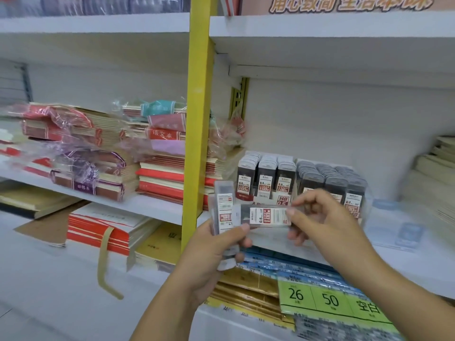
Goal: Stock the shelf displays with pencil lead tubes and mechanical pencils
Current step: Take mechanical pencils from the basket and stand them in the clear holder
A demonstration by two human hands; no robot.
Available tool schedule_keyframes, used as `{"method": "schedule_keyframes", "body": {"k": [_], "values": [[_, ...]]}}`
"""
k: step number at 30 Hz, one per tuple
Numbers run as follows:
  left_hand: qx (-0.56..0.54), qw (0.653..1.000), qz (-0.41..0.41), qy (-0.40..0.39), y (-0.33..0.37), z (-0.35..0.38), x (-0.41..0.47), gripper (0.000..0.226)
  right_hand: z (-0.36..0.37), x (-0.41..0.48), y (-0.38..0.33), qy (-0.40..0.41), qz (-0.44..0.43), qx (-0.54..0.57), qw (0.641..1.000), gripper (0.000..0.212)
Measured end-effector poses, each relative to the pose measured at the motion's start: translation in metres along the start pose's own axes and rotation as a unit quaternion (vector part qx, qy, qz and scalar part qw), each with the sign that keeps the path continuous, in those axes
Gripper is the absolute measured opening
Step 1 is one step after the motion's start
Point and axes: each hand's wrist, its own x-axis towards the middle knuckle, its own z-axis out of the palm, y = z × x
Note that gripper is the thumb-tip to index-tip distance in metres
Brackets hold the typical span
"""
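Observation:
My left hand grips a small stack of clear pencil lead tubes held upright, their ends sticking out above and below the fingers. My right hand pinches one lead tube with a red and white label, held sideways just right of the stack. Behind the hands, on the white shelf, stand two display boxes: a 0.5 HB lead display and, to its right, a 0.7 lead display, both filled with rows of tubes.
A yellow upright post splits the shelving. Wrapped notebook stacks fill the left bay. Beige notebooks sit at the far right, small clear boxes lie on the shelf, and paper packs with green labels lie below.

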Motion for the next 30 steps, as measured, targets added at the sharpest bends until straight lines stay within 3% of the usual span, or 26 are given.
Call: {"method": "schedule_keyframes", "body": {"k": [3,5,8,13,15,17,19,21,24,30], "values": [[0.023,0.999,0.019,0.043,0.001,-0.001,0.001,0.042,0.008,-0.015,0.011,-0.043,0.041,0.001,0.998,0.010],[0.035,0.997,0.021,0.059,0.001,0.000,0.001,0.027,0.013,-0.019,0.014,-0.078,0.043,-0.018,0.996,0.020],[0.071,0.995,0.018,0.061,0.001,0.000,0.001,0.010,0.019,-0.018,0.011,-0.111,0.019,-0.059,0.992,0.040],[0.122,0.992,0.021,0.038,0.000,0.003,0.002,0.007,0.028,-0.010,0.000,-0.237,0.010,-0.062,0.969,0.089],[0.114,0.992,0.021,0.046,0.002,0.004,0.005,0.011,0.026,0.000,-0.010,-0.182,-0.018,-0.068,0.981,0.084],[0.070,0.996,0.012,0.056,0.003,0.002,0.009,0.011,0.016,0.018,-0.024,-0.062,-0.081,-0.052,0.993,0.065],[0.033,0.998,0.005,0.059,0.004,0.001,0.011,0.016,0.005,0.038,-0.038,0.029,-0.157,-0.081,0.984,0.046],[0.044,0.997,0.010,0.061,0.004,0.000,0.011,0.019,-0.002,0.055,-0.048,0.069,-0.211,-0.154,0.963,0.034],[0.078,0.995,0.023,0.055,0.003,-0.001,0.010,0.019,-0.002,0.072,-0.052,0.061,-0.236,-0.261,0.934,0.028],[0.100,0.994,0.045,0.026,0.006,-0.007,0.007,0.025,0.008,0.090,-0.036,-0.016,-0.182,-0.415,0.891,0.021]]}}
